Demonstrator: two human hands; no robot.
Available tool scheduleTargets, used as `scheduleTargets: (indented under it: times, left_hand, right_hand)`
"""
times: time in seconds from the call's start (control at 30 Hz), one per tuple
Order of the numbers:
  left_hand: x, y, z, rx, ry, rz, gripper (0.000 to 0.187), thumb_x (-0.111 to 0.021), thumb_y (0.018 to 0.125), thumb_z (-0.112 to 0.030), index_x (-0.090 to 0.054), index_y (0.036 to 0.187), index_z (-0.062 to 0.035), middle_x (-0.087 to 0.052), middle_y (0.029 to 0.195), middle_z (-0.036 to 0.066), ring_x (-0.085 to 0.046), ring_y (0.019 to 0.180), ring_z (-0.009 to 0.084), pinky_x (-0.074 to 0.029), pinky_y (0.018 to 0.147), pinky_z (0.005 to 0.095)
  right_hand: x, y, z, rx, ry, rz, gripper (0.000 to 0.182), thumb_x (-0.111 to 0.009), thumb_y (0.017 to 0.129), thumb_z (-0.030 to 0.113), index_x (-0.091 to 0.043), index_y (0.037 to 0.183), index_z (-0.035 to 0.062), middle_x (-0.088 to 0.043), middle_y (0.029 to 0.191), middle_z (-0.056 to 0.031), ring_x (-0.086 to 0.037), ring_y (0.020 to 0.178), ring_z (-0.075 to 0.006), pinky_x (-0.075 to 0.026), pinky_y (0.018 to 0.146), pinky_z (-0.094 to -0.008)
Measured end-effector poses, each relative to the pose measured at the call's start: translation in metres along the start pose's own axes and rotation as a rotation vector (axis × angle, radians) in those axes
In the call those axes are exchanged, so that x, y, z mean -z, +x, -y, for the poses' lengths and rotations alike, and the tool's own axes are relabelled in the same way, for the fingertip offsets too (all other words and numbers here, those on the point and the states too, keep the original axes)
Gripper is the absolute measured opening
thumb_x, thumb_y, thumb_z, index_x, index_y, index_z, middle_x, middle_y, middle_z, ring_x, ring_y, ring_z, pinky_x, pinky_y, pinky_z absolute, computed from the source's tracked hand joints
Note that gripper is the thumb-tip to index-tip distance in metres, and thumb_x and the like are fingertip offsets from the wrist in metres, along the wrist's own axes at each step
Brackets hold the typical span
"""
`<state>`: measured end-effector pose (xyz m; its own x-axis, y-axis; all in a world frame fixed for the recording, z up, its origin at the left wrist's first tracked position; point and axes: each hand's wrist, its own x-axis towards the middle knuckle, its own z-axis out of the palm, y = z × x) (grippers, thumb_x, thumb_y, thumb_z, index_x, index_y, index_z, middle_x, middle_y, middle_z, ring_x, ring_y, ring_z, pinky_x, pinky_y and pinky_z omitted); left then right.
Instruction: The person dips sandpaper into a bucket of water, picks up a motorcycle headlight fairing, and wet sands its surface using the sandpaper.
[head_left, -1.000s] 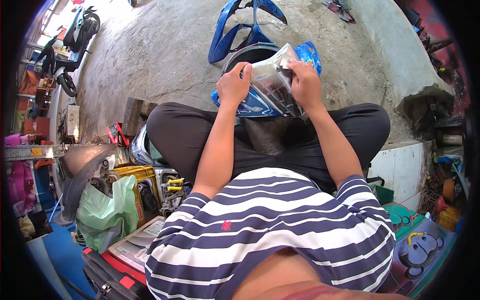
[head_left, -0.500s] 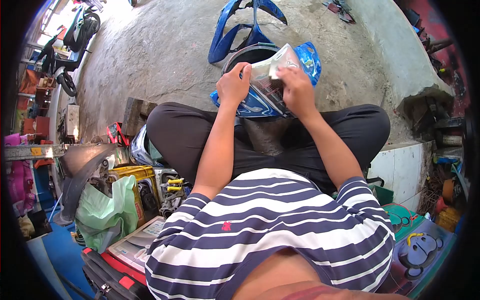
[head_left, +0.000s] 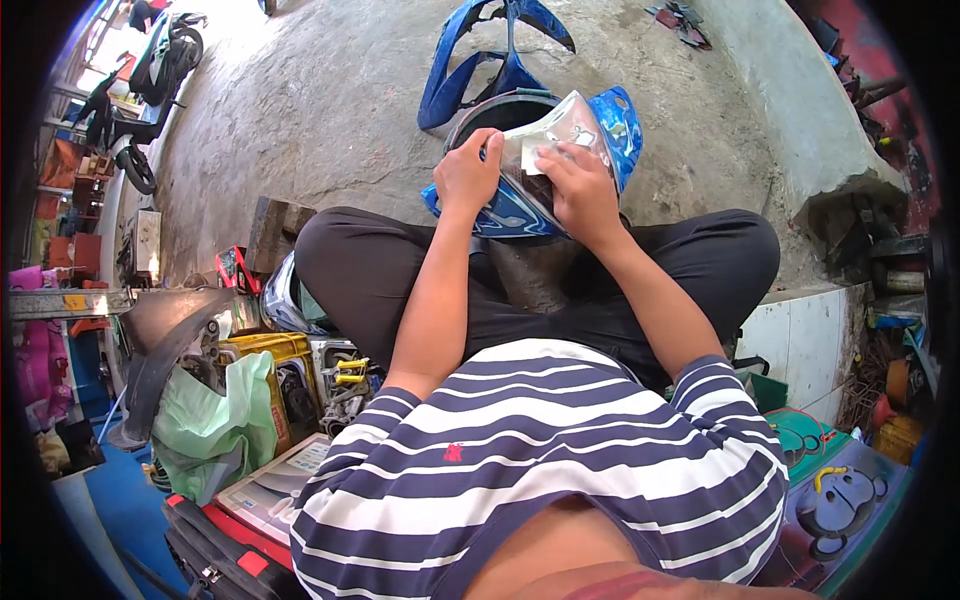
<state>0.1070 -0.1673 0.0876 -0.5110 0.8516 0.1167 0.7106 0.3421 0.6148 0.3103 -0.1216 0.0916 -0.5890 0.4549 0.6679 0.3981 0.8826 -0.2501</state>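
A blue motorcycle body panel (head_left: 617, 128) rests across the front of my lap, with a shiny silvery-white section (head_left: 572, 112) along its upper side. My left hand (head_left: 468, 176) is closed on the panel's near left edge, thumb and fingers pinching it. With my right hand (head_left: 582, 190) I hold a small white piece of sheet (head_left: 530, 157) flat against the silvery section, fingers pressed over it. Just beyond lies a second blue fairing (head_left: 490, 65) on the concrete floor.
A green plastic bag (head_left: 215, 410), a yellow crate (head_left: 265, 345) and tools stand at my left. A dark wooden block (head_left: 275, 232) is by my left knee. Farther left is a parked motorcycle (head_left: 150, 100). A low concrete ledge (head_left: 790, 110) runs along the right.
My right hand has moved left and slightly down over the silvery section with the white sheet piece. The panel has shifted slightly; my left hand keeps its hold.
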Motion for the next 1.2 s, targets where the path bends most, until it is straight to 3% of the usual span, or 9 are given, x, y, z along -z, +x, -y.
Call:
scheduleTargets:
  times: [0.03,0.17,0.27,0.4,0.57,0.67,0.83,1.07,1.2]
  left_hand:
    - [0.000,0.001,0.000,-0.003,-0.002,0.000,0.040,-0.053,0.105,-0.055,-0.076,0.120,-0.0263,-0.078,0.098,0.018,-0.074,0.098,0.0436,-0.055,0.086,0.0525]
    - [-0.001,0.000,0.001,-0.018,0.008,0.001,0.040,-0.053,0.105,-0.055,-0.076,0.120,-0.0265,-0.078,0.098,0.018,-0.073,0.099,0.0435,-0.055,0.087,0.0523]
    - [0.000,0.000,-0.001,-0.012,0.004,0.009,0.040,-0.052,0.105,-0.055,-0.076,0.120,-0.0271,-0.078,0.098,0.018,-0.073,0.099,0.0434,-0.055,0.087,0.0522]
    - [0.001,0.000,-0.001,0.000,0.002,0.009,0.040,-0.052,0.105,-0.056,-0.076,0.121,-0.0278,-0.078,0.098,0.018,-0.073,0.100,0.0432,-0.055,0.088,0.0523]
    - [0.000,-0.001,0.000,-0.011,0.014,0.011,0.039,-0.052,0.106,-0.055,-0.076,0.121,-0.0279,-0.078,0.099,0.018,-0.073,0.100,0.0432,-0.055,0.088,0.0525]
    - [0.000,0.001,0.000,-0.012,0.012,0.008,0.040,-0.052,0.106,-0.055,-0.076,0.121,-0.0275,-0.078,0.099,0.018,-0.073,0.100,0.0433,-0.055,0.088,0.0526]
    - [0.000,0.000,0.001,-0.020,0.005,-0.005,0.040,-0.052,0.106,-0.055,-0.076,0.121,-0.0272,-0.078,0.099,0.018,-0.073,0.100,0.0435,-0.055,0.087,0.0526]
    - [0.001,-0.001,-0.001,-0.011,0.004,0.009,0.040,-0.052,0.106,-0.055,-0.076,0.120,-0.0268,-0.078,0.100,0.017,-0.074,0.100,0.0436,-0.055,0.088,0.0524]
    - [0.000,0.000,-0.002,-0.013,-0.001,-0.001,0.040,-0.052,0.105,-0.055,-0.076,0.120,-0.0268,-0.079,0.100,0.017,-0.074,0.100,0.0436,-0.055,0.088,0.0522]
  right_hand:
    - [0.002,0.002,0.001,-0.030,0.017,0.019,0.034,-0.067,0.083,-0.004,-0.073,0.115,0.0058,-0.076,0.120,-0.0117,-0.068,0.116,-0.0366,-0.054,0.097,-0.0461]
    - [-0.001,0.003,-0.036,-0.254,0.092,-0.088,0.030,-0.065,0.087,-0.005,-0.073,0.113,0.0049,-0.076,0.114,-0.0155,-0.070,0.111,-0.0368,-0.055,0.096,-0.0454]
    - [0.002,0.002,-0.034,-0.296,0.043,-0.091,0.030,-0.066,0.085,-0.006,-0.073,0.112,0.0051,-0.076,0.114,-0.0157,-0.069,0.111,-0.0367,-0.055,0.096,-0.0462]
    - [-0.004,-0.002,-0.005,-0.056,-0.045,-0.040,0.034,-0.067,0.081,-0.001,-0.072,0.114,0.0067,-0.076,0.116,-0.0137,-0.068,0.113,-0.0356,-0.054,0.093,-0.0452]
    - [0.000,0.004,-0.033,-0.324,0.042,-0.092,0.029,-0.065,0.086,-0.003,-0.071,0.114,0.0032,-0.075,0.114,-0.0168,-0.069,0.110,-0.0381,-0.054,0.097,-0.0482]
    - [0.000,0.001,-0.036,-0.291,0.037,-0.110,0.027,-0.065,0.090,-0.005,-0.072,0.114,0.0028,-0.075,0.112,-0.0182,-0.069,0.108,-0.0378,-0.055,0.095,-0.0453]
    - [-0.005,-0.002,0.004,-0.078,0.053,-0.004,0.033,-0.071,0.082,-0.004,-0.073,0.114,0.0049,-0.068,0.115,-0.0160,-0.064,0.112,-0.0395,-0.053,0.099,-0.0449]
    - [-0.001,0.001,-0.039,-0.309,-0.045,-0.090,0.029,-0.070,0.083,0.000,-0.074,0.110,0.0069,-0.069,0.112,-0.0143,-0.065,0.107,-0.0366,-0.055,0.090,-0.0458]
    - [-0.005,-0.005,-0.017,-0.133,0.012,-0.006,0.028,-0.070,0.083,0.000,-0.075,0.110,0.0064,-0.070,0.111,-0.0140,-0.065,0.110,-0.0359,-0.053,0.095,-0.0468]
